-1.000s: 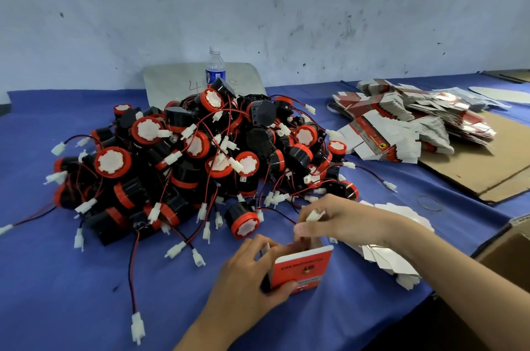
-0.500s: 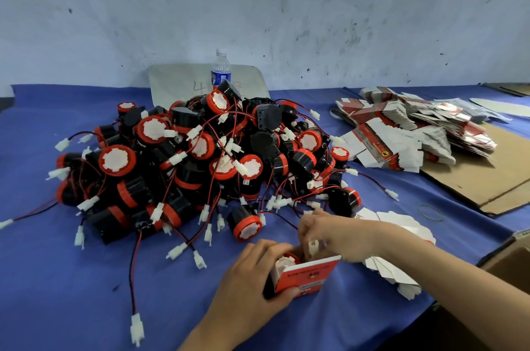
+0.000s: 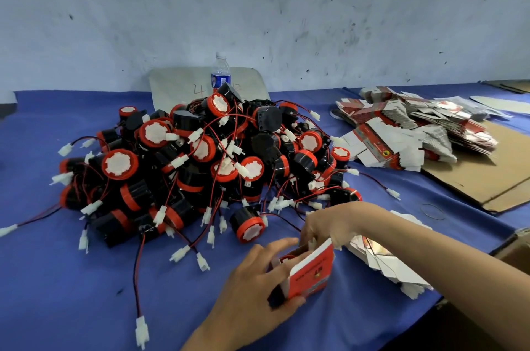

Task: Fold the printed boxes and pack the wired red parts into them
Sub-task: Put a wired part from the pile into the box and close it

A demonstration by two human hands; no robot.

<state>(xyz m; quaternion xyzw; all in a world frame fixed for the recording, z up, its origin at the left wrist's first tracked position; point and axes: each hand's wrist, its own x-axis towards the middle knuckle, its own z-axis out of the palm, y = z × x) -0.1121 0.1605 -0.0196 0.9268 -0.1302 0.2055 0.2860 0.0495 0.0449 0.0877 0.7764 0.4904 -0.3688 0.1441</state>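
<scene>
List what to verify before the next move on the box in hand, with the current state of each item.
1. Red box gripped firmly by left hand: ok.
2. Red part inside the box: ok, its rim shows in the open end.
3. White connector tucked in: not ok, right hand pinches it at the opening.
4. Opening free of fingers for closing: not ok.
5. Far end of the box closed: cannot tell, the left hand covers it.
6. Flat boxes within reach beside the right forearm: ok.
</scene>
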